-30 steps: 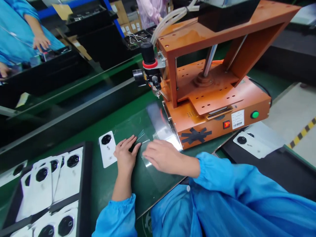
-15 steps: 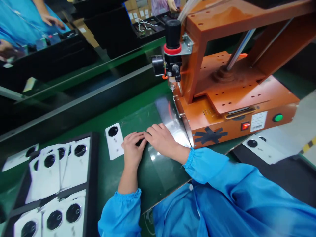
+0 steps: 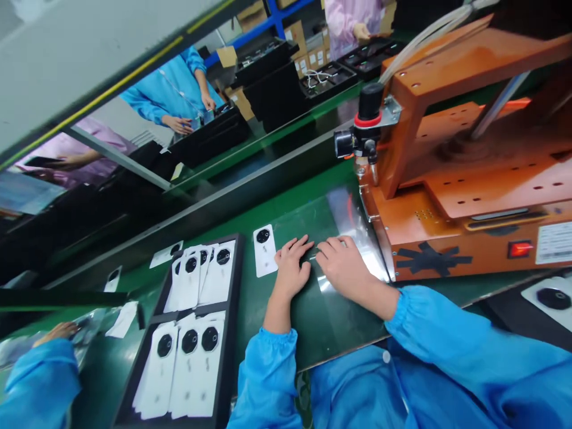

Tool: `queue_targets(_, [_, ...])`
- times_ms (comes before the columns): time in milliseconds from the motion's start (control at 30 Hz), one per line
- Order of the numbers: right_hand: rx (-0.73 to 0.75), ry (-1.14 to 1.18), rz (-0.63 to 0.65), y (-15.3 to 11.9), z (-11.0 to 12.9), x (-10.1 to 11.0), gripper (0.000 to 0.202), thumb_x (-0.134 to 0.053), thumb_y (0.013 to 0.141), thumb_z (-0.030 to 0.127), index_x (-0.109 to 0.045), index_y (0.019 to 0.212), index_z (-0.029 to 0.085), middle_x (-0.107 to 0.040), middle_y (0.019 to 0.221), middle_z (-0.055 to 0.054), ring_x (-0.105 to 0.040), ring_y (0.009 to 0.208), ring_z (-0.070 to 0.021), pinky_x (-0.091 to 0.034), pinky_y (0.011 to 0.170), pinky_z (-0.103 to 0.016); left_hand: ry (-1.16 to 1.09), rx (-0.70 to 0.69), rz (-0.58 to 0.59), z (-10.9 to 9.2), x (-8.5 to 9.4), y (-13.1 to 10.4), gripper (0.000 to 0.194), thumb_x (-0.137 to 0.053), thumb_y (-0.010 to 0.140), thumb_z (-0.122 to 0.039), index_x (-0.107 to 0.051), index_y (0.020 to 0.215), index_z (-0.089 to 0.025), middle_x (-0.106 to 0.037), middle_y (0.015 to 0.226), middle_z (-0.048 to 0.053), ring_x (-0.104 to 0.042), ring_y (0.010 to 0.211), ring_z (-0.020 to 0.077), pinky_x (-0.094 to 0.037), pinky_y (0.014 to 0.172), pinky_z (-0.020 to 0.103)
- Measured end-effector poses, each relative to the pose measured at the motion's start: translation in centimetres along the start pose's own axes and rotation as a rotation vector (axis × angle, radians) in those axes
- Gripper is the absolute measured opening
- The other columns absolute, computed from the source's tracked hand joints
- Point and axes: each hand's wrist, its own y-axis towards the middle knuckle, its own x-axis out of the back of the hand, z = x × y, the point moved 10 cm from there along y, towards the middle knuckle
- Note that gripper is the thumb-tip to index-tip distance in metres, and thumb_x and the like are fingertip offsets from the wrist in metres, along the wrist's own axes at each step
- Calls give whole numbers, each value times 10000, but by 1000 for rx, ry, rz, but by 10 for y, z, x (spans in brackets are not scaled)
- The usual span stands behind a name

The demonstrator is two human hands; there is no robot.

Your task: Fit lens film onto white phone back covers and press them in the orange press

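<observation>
My left hand (image 3: 291, 269) lies flat on the green bench, fingers spread, pressing on a thin clear film (image 3: 328, 280). My right hand (image 3: 344, 267) rests beside it on the same film, its fingertips meeting those of the left. Just left of my left hand lies a single white phone back cover (image 3: 264, 250) with a black round camera ring. The film's edges are hard to see under my hands.
An orange press machine (image 3: 465, 179) stands right of my hands, a lit red switch (image 3: 519, 248) on its front. A black tray (image 3: 230, 333) with several white covers lies at the left. Other workers in blue and pink stand beyond; a co-worker's hand (image 3: 56, 331) is at far left.
The camera has swung left and pulled back, showing more of the tray and neighbours. My hands stay together on the film, hardly moved.
</observation>
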Motion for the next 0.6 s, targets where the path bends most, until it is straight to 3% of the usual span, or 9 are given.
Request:
queue_targets(100, [49,18,-51,-28,20,33,137,-536,966,177,-644,889,212,-681,974,-104,-552,923,-271,-385,813,-466,19,-16,-10,-3,-1,2,588,-458,802,-125,-647,1325,-315,-541,1524,10,-437,1410,280,-337,1148,544])
queue_targets(200, [32,171,-120,-52,26,57,70,-577,937,197,-632,903,226,-684,942,-71,-568,861,-244,-391,739,-431,62,19,-89,7,13,5,564,-482,837,-167,-623,1360,-324,-434,1598,34,-416,1435,287,-338,1164,522])
queue_targets(300, [-135,459,-174,-61,7,62,58,-608,903,180,-625,907,235,-665,904,-54,-586,829,-223,-432,714,-400,130,160,-214,39,43,-9,509,-452,938,-276,-547,1437,-249,-396,1606,138,-404,1446,349,-328,1150,585])
queue_targets(400, [-324,737,-188,-59,-16,51,48,-645,882,195,-648,883,243,-651,891,-40,-607,835,-204,-490,741,-371,181,253,-216,56,54,-48,459,-469,973,-411,-613,1342,-180,-537,1481,211,-463,1378,424,-298,1109,684])
queue_targets(500, [-491,919,-89,-51,-28,24,75,-670,869,189,-680,804,224,-642,829,-10,-593,743,-152,-482,671,-301,238,227,-149,30,37,-106,475,-558,944,-465,-611,1345,-216,-591,1447,168,-492,1345,396,-270,1122,648])
queue_targets(600, [-612,1060,31,-42,-28,-7,100,-697,876,231,-718,783,200,-650,799,2,-572,679,-116,-441,603,-251,351,151,-110,-26,12,-160,619,-629,899,-522,-536,1439,-235,-574,1454,173,-536,1260,376,-349,1033,576])
